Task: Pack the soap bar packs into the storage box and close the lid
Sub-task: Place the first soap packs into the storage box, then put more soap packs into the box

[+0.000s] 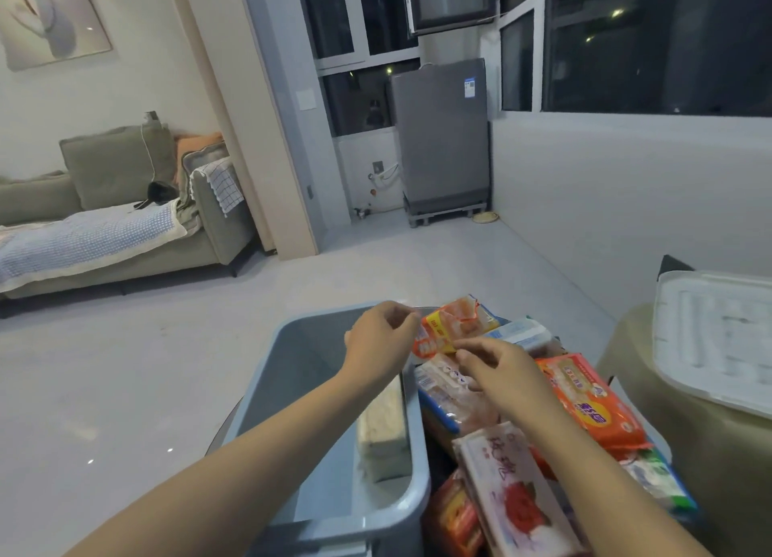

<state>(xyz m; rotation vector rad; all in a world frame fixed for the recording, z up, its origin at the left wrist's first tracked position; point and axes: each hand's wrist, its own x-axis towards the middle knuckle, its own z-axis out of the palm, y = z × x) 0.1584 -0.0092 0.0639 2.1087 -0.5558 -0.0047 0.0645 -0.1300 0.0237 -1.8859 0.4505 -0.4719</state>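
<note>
A grey-blue storage box (pixel 300 364) stands open in front of me, with one pale soap pack (pixel 382 435) lying inside against its right wall. To its right lies a pile of soap bar packs. Both hands hold an orange and yellow pack (pixel 449 326) at the far end of the pile. My left hand (pixel 378 339) pinches its left edge over the box's far right corner. My right hand (pixel 497 366) pinches its near edge. Nearer lie an orange pack (pixel 585 402), a pink clear-wrapped pack (pixel 443 385) and a white pack with a red flower (pixel 514 485).
The white box lid (pixel 718 339) rests on a beige-covered surface (pixel 676 452) at the right. Light blue and green packs (pixel 522 333) lie in the pile too. Beyond are a grey floor, a sofa (pixel 125 205) at the left and a grey appliance (pixel 443 138) by the windows.
</note>
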